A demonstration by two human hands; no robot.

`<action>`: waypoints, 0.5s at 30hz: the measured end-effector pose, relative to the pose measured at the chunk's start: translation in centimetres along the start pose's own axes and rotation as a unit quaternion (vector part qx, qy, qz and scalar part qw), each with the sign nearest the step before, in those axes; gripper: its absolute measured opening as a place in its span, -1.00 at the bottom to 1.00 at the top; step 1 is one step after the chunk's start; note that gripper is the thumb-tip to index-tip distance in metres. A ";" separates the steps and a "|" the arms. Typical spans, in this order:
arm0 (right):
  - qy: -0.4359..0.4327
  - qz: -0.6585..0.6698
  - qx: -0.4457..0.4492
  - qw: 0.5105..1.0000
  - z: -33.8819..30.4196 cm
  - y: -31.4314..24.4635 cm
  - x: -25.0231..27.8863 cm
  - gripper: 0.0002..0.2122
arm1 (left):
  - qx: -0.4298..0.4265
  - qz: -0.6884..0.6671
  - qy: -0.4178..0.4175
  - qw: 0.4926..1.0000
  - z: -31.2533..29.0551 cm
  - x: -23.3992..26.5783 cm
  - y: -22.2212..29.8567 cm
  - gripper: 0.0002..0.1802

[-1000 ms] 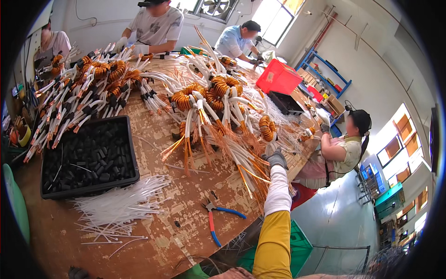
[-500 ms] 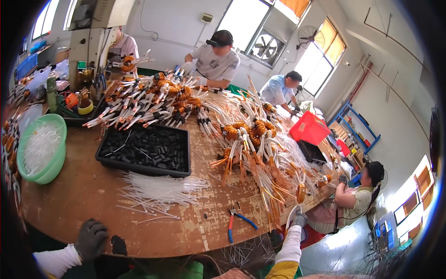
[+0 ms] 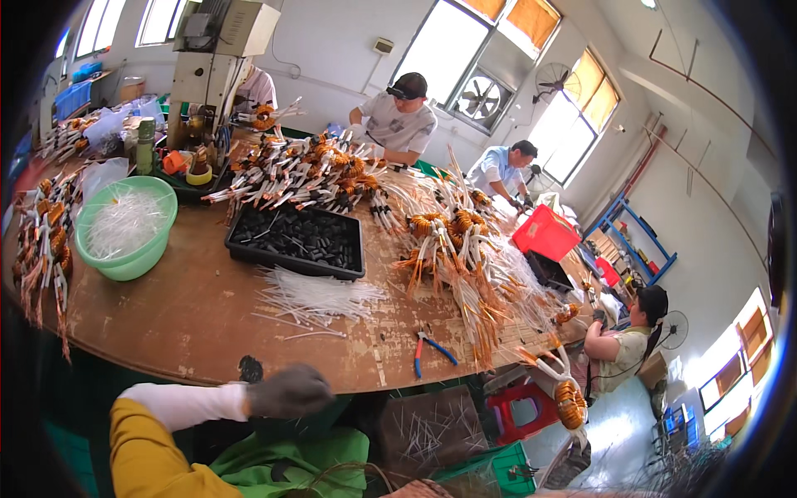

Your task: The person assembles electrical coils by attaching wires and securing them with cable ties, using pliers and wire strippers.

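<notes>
My left hand (image 3: 290, 391), in a dark grey glove, is in front of the table's near edge. Its fingers look curled closed, and nothing shows in them. At the lower right, my right hand (image 3: 569, 465), also gloved, grips the white leads of a ring-shaped copper-wound coil (image 3: 571, 404). The coil hangs past the table's edge, with bare copper ends pointing up and left. Red-and-blue cutting pliers (image 3: 430, 353) lie near that edge. Loose white cable ties (image 3: 320, 296) are spread before a black tray (image 3: 295, 264) of short black sleeves.
Wire-ended coils are heaped on the table (image 3: 199, 324) at the back (image 3: 303, 170) and right (image 3: 448, 249). A green basin (image 3: 124, 264) of clear strips stands left. Below are a red stool (image 3: 523, 408) and green crate (image 3: 498, 469). Several people work around the table.
My left hand has moved right from the table's left edge. My right hand has drawn the coil down and right, off the tabletop. The view has shifted too.
</notes>
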State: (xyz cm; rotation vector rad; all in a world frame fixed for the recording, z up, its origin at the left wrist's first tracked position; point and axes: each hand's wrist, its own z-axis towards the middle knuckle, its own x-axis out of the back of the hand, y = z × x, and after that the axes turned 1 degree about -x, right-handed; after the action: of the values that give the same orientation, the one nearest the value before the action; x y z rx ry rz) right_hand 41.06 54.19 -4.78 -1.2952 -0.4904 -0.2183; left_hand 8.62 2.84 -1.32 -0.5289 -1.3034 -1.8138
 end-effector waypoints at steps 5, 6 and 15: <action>-0.072 0.158 -0.048 0.984 -6.0 -0.7 -1.2 -0.76 | -0.060 -0.204 -0.058 0.975 6.5 -7.7 4.9 -0.35; -0.090 0.188 -0.056 0.976 -7.2 -1.2 -1.9 -0.76 | -0.039 -0.266 -0.059 0.961 7.3 -8.2 5.2 -0.26; -0.525 0.210 -0.044 0.824 -29.0 -21.7 -7.6 -0.76 | -0.126 -0.549 0.271 0.781 -1.9 -2.0 4.7 -0.29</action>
State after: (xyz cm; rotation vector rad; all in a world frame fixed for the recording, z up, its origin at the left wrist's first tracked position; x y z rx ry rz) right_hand 31.74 19.75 5.04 -1.5056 -1.1039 0.9181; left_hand 13.82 1.24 -0.75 0.8087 -0.9727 -2.7895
